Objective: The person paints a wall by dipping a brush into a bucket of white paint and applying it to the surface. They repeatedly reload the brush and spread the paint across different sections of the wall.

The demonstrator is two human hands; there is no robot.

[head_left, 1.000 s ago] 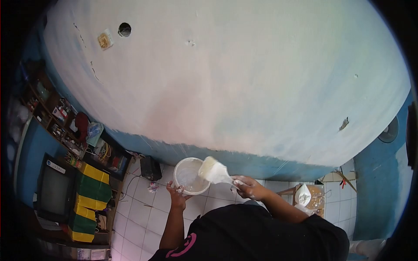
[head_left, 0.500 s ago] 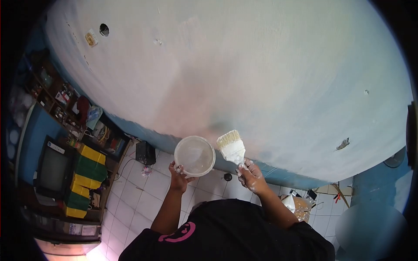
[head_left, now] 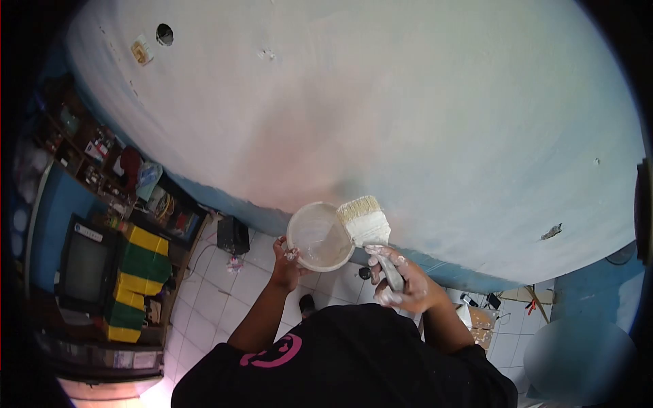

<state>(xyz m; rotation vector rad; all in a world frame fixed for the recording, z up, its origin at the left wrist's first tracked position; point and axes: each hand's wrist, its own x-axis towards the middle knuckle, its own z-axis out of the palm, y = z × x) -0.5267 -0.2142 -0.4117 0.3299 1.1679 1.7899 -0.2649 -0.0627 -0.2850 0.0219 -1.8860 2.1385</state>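
A round whitish tub [head_left: 314,234], its open top facing me, is gripped at the lower left of its rim by my left hand [head_left: 287,264]. My right hand [head_left: 406,280], smeared with white paint, is closed round the handle of a wide paintbrush [head_left: 367,223]. The brush has pale bristles and a white-coated base, and it overlaps the tub's right rim in this view. Just beyond both hands rises the wall [head_left: 435,122], whitish above with pinkish and greenish tints.
Blue paint shows along the wall's lower strip [head_left: 456,272]. To the left stand a television [head_left: 85,262], a green-and-yellow cloth [head_left: 139,282], cluttered shelves [head_left: 88,149] and a black box [head_left: 233,234]. White tiles [head_left: 221,309] cover the floor. Cardboard [head_left: 481,323] lies at the right.
The tub has shifted right and slightly up in view. The brush has come to its rim, and my right hand has turned and moved lower, its grip now showing more of the handle.
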